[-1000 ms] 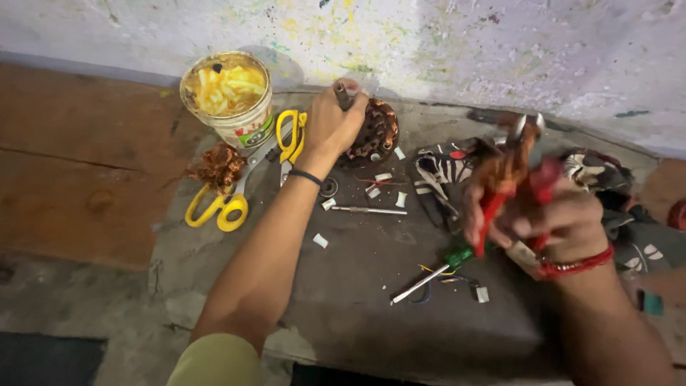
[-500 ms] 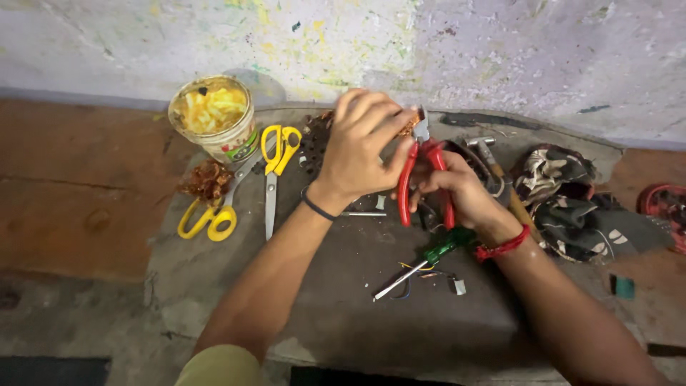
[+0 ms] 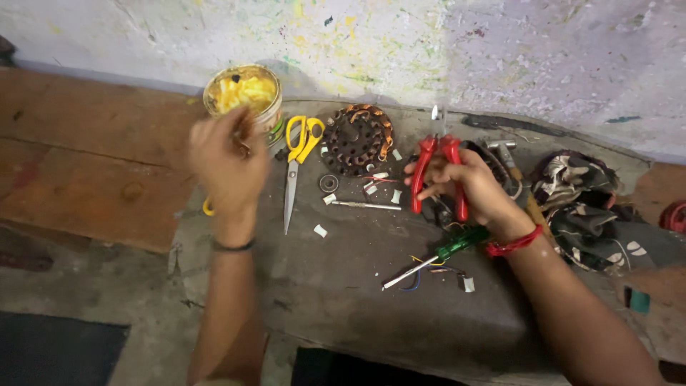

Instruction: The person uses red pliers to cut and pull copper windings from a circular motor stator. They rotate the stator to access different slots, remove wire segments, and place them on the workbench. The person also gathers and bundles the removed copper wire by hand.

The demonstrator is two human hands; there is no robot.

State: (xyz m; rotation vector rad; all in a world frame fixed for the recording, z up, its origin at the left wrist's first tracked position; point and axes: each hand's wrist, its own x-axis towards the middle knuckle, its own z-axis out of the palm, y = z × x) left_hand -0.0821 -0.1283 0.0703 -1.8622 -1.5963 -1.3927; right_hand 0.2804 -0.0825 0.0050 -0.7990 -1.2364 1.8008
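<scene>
Your right hand [image 3: 468, 184] is wrapping around the red-handled metal pliers [image 3: 437, 174], fingers [image 3: 429, 189] curled about both grips, the tool standing roughly upright with its handle ends pointing to the far side. Your left hand [image 3: 227, 159] is hovering at the left, just near the clear round container of yellow pieces [image 3: 244, 96]; it is blurred, so you cannot tell how far its fingers are closed or whether they are pinching anything.

Between your hands, on the dark grey surface [image 3: 343, 286], the round copper-wound motor coil [image 3: 359, 139] is lying flat at the far side, apart from both hands. Left of it the yellow-handled steel scissors [image 3: 296, 163] are pointing blade-first toward you. A small black ring [image 3: 329, 183] and a thin metal rod [image 3: 361, 205] are lying just near the coil, and the green-handled screwdriver [image 3: 436, 256] is resting beside your right wrist. A crumpled patterned cloth [image 3: 579, 193] is sitting at the right.

The pliers are looking stiff and fairly heavy; the coated grips are giving you the safest hold. The coil is likely dense, its fine windings easy to nick, so gripping its outer rim seems best.
</scene>
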